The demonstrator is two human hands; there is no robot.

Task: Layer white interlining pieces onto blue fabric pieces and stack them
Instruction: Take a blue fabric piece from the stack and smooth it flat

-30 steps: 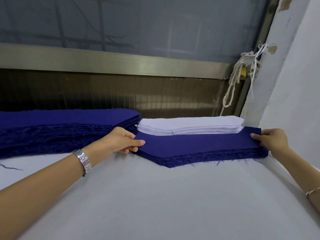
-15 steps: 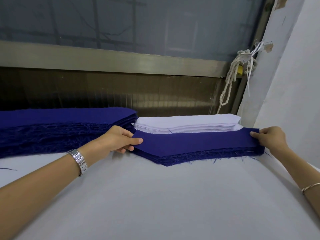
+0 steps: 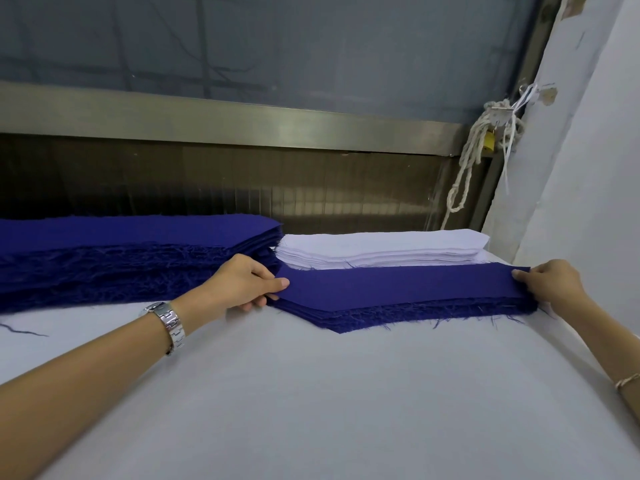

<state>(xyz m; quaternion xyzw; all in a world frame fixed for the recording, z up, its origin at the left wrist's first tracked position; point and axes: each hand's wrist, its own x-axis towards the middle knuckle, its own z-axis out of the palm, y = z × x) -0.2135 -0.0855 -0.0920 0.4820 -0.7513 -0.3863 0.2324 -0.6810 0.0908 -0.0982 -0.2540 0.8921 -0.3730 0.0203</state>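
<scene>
A small stack of pointed blue fabric pieces (image 3: pixel 398 289) lies on the white table at the far right. My left hand (image 3: pixel 242 284) pinches the left end of its top piece, thumb on top. My right hand (image 3: pixel 550 282) pinches the right end of the same piece. Just behind it sits a stack of white interlining pieces (image 3: pixel 381 247). A large, frayed pile of blue fabric (image 3: pixel 131 251) stretches along the far left.
The white table surface (image 3: pixel 311 393) spreads in front of the stacks. A metal rail and dark panel (image 3: pixel 242 181) close the far side. A knotted white rope (image 3: pixel 474 157) hangs at the corner by a white wall (image 3: pixel 581 185) on the right.
Both hands keep their grip on the ends of the top blue piece. The piece has hardly shifted; the view has moved slightly.
</scene>
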